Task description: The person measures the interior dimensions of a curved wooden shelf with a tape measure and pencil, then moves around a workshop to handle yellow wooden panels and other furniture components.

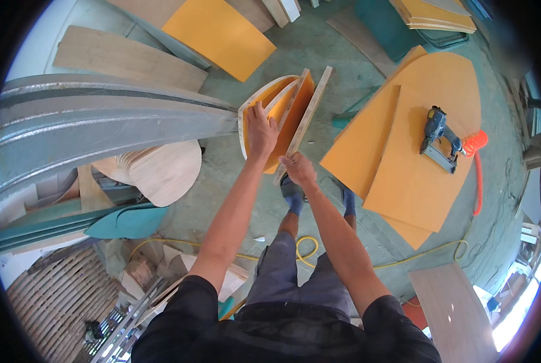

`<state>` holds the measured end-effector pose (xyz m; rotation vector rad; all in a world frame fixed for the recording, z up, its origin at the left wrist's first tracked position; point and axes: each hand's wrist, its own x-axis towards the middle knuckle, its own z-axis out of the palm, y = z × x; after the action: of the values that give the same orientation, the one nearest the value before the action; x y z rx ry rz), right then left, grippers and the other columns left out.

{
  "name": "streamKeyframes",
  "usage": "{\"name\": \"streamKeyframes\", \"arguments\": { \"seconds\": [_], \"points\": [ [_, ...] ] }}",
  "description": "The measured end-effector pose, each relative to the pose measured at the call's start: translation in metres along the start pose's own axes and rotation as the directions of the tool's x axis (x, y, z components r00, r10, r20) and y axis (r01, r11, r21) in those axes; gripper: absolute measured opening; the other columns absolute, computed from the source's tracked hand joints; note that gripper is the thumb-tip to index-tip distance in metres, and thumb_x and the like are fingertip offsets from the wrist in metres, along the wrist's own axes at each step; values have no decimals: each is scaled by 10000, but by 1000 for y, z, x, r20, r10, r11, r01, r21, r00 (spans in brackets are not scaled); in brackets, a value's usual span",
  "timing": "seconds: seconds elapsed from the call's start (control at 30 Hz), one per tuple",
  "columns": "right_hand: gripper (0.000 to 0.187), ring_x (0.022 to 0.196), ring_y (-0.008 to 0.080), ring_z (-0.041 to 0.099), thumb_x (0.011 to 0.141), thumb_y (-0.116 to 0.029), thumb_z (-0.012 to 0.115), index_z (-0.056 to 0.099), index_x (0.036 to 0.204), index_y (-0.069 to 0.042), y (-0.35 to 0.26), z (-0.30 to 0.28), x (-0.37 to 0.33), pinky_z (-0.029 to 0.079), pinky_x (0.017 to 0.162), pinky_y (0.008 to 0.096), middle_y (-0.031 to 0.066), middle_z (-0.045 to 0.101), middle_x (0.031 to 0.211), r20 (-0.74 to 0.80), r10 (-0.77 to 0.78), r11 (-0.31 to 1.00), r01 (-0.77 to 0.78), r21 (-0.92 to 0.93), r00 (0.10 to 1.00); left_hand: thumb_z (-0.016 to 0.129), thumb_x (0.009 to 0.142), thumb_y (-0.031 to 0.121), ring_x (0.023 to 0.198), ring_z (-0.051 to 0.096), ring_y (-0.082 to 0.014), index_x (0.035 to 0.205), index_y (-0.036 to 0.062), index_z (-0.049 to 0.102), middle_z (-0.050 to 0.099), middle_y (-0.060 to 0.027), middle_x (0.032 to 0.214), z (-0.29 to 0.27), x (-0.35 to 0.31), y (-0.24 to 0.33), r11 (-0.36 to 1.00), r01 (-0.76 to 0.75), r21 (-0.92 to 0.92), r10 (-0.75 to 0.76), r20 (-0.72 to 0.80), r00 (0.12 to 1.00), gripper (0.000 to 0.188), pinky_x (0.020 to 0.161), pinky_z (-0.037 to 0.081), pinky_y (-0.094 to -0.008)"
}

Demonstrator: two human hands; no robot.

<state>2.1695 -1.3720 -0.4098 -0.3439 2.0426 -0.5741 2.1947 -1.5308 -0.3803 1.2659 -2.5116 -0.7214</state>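
Under both hands (262, 134) (299, 168) stands a curved, orange-panelled wooden frame (296, 121).

Yellow hose (397, 264) looped across green floor (219, 189); rounded pale panels (172, 172) stacked at left, teal sheet (128, 221) near.

The pale-edged frame (297, 116) is orange, the nailer (436, 123) dark grey, the hose (477, 143) coral.

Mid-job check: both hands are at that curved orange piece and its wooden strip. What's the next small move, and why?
Probably a slight nudge of the wooden strip with the right hand to even up its ends: the far end seems to overshoot the curved orange piece, the right hand grips the near end, and the left hand looks placed to steady the piece.
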Motion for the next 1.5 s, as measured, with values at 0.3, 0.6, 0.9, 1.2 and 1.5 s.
{"name": "streamKeyframes", "arguments": {
  "seconds": [0.3, 0.6, 0.9, 1.2, 1.5],
  "points": [
    [560, 1024, 404, 655, 854, -606, 623, 668, 987, -64, -5, -5, 2, 498, 852, 492, 217, 706, 999, 30, -11, 999, 13, -44, 999, 718, 855, 189, 820, 681, -396, 1025, -54, 636, 687, -226, 852, 22, 2, -44, 994, 107, 3, -105, 188, 977, 308, 719, 516, -453],
    [572, 993, 404, 662, 854, -608, 623, 666, 970, -50, 4, -3, 7, 500, 829, 497, 219, 705, 990, 20, -30, 998, 31, -62, 999, 710, 886, 251, 786, 674, -424, 1002, -38, 656, 691, -226, 806, -42, -37, -18, 997, 53, -57, -42, 177, 983, 316, 666, 521, -435],
    [552, 982, 408, 665, 855, -600, 636, 665, 950, -57, 6, 0, 12, 499, 814, 508, 207, 709, 971, 14, -46, 994, 47, -95, 999, 676, 909, 299, 777, 701, -380, 1096, -11, 671, 700, -216, 820, -172, -135, -3, 963, 228, -142, -188, 246, 951, 362, 680, 542, -421],
    [633, 1078, 391, 645, 844, -663, 603, 637, 1098, -83, 7, 6, 21, 493, 888, 496, 188, 704, 1056, 85, -25, 991, 36, -127, 996, 666, 918, 227, 920, 712, -345, 1162, -14, 667, 717, -221, 995, -283, -218, 0, 953, 301, -20, -278, 327, 903, 343, 803, 537, -382],
    [602, 1035, 399, 651, 852, -640, 609, 647, 971, -51, -22, 4, 14, 494, 848, 495, 210, 703, 996, 55, -67, 989, 74, -125, 996, 707, 870, 126, 885, 708, -221, 1246, -18, 648, 733, -182, 985, -373, -323, 6, 801, 596, 48, -586, 264, 766, 407, 802, 533, -336]
  ]
}}
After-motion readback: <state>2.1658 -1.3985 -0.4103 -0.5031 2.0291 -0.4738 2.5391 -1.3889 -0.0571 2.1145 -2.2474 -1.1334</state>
